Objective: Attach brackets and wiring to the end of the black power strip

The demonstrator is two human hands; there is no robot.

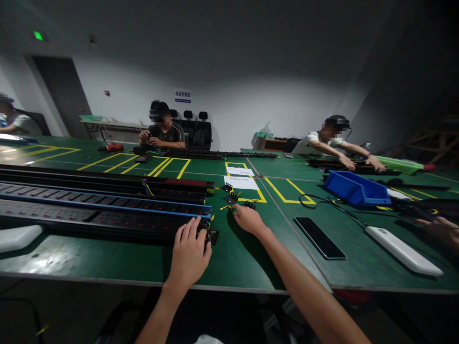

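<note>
My left hand [189,251] lies on the end of the nearest long black power strip [107,220], fingers stretched along its top near the end cap with loose wires. My right hand [247,219] reaches forward on the green table [236,258], fingers curled down over a small black part with yellow wire [229,199]; what the fingers grip is hidden. More small black parts [250,205] lie just beyond the fingertips.
Several long power strips [107,184] lie stacked to the left. A black phone [320,237], a white bar [403,249] and a blue bin [355,187] sit to the right. White paper sheets [241,182] lie ahead. Other people work at the far tables.
</note>
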